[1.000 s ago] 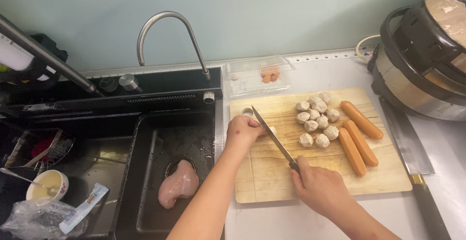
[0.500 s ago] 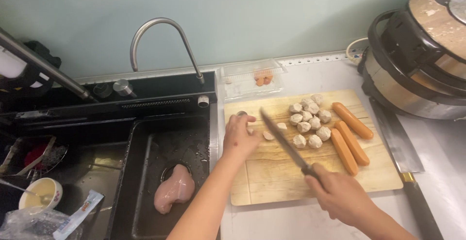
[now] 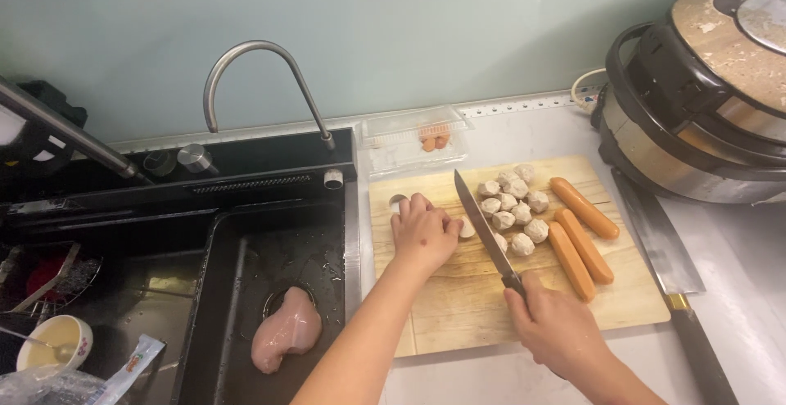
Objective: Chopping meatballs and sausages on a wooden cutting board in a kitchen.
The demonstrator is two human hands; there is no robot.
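A pale meatball is pinned by the left hand near the cutting board's left edge; the knife is gripped by the right hand. Fingertips could be nicked if the round ball rolls.

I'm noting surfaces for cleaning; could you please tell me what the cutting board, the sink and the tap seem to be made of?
Cutting board: pale wood or bamboo, matt, with visible grain and joined strips. Sink: black, glossy where wet; material unclear. Tap: metal, probably brushed steel, grey with soft sheen.
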